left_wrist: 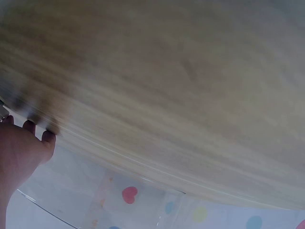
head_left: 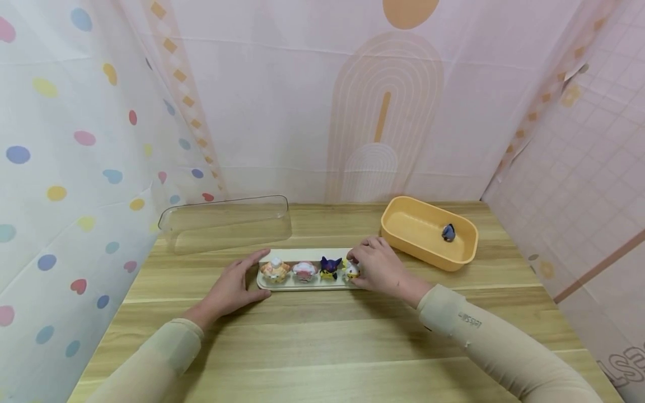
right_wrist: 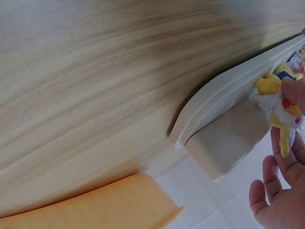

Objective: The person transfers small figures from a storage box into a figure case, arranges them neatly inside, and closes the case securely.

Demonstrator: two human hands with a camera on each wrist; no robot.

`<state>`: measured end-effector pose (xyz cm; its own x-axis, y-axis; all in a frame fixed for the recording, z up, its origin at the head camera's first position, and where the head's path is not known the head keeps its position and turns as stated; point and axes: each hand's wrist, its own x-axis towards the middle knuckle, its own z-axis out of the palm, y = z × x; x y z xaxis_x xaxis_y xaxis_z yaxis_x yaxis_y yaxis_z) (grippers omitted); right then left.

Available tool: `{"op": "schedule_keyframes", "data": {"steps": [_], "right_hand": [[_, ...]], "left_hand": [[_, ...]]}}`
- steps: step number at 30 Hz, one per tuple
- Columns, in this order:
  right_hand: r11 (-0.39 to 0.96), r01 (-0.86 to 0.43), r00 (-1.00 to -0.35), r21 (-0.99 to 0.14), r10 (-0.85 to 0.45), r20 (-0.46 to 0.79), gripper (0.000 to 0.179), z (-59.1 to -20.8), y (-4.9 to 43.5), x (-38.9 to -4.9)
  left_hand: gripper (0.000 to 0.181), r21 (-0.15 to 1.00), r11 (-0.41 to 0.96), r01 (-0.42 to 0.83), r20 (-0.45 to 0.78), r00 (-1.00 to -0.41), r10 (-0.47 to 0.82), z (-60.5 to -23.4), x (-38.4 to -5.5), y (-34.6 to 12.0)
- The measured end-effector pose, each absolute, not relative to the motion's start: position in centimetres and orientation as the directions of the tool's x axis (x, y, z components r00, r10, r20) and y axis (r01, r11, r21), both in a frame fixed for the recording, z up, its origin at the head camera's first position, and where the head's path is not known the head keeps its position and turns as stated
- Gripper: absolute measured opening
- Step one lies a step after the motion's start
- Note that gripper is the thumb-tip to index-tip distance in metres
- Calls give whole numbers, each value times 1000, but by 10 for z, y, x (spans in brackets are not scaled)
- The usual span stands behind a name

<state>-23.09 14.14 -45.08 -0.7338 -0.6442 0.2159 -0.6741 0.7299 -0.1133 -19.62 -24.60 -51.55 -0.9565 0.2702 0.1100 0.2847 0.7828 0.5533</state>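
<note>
- Figurines sit in a row along a long white tray point(head_left: 302, 254), which lies in the middle of the wooden surface point(head_left: 302, 350), running side to side.
- Left to right it goes: orange figurine point(head_left: 276, 272) with a white top, pink figurine point(head_left: 304, 272), purple figurine point(head_left: 330, 267) with pointy ears and yellow low down, then a white-and-yellow figurine point(head_left: 351, 271) at the right end.
- Right hand point(head_left: 378, 266) is pinching that white-and-yellow one, thumb on one side and fingers on the other. Right wrist view shows the pinch up close, plus red bits on the little guy. Can't tell if its base touches the tray.
- Left hand point(head_left: 233, 282) is spread around the tray's left end, fingers by the far corner, thumb by the near one. Can't tell how hard it's pressing, if at all.
- Bin point(head_left: 420, 251) is yellow-orange, sits back right, angled a bit, just beyond the right hand. One blue figurine point(head_left: 448, 233) is inside, over toward the right end.
- Clear case point(head_left: 229, 232) is back left, behind the left hand, see-through, well apart from the bin.
- Both arms wear pale sleeves point(head_left: 499, 342).
- Dotted cloth point(head_left: 55, 140) hangs on the left, and a pale sheet point(head_left: 277, 112) with an arch print covers the back.
</note>
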Motion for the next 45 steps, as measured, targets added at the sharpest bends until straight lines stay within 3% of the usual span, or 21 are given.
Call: {"op": "schedule_keyframes", "data": {"steps": [19, 29, 33, 35, 40, 42, 45], "right_hand": [[742, -663, -743, -102, -634, 214, 52, -455, 141, -230], [755, -642, -764, -131, -615, 195, 72, -456, 144, -228], [782, -599, -798, -171, -568, 199, 83, -441, 155, -231], [793, -580, -811, -187, -540, 226, 80, -428, 170, -239], [866, -423, -894, -268, -350, 279, 55, -401, 229, -273], [915, -294, -944, -276, -233, 235, 48, -397, 254, -285], [975, -107, -991, -193, -90, 96, 39, -398, 283, -299]], "left_hand": [[98, 553, 786, 274, 100, -959, 264, -513, -195, -247], [97, 568, 781, 261, 90, -962, 256, -513, -195, -246], [98, 574, 776, 261, 87, -962, 259, -515, -196, -246], [98, 575, 774, 264, 91, -961, 261, -516, -197, -247], [98, 575, 775, 263, 97, -962, 255, -516, -197, -248], [98, 574, 776, 264, 94, -962, 257, -516, -197, -248], [98, 570, 777, 267, 93, -961, 262, -515, -198, -248]]}}
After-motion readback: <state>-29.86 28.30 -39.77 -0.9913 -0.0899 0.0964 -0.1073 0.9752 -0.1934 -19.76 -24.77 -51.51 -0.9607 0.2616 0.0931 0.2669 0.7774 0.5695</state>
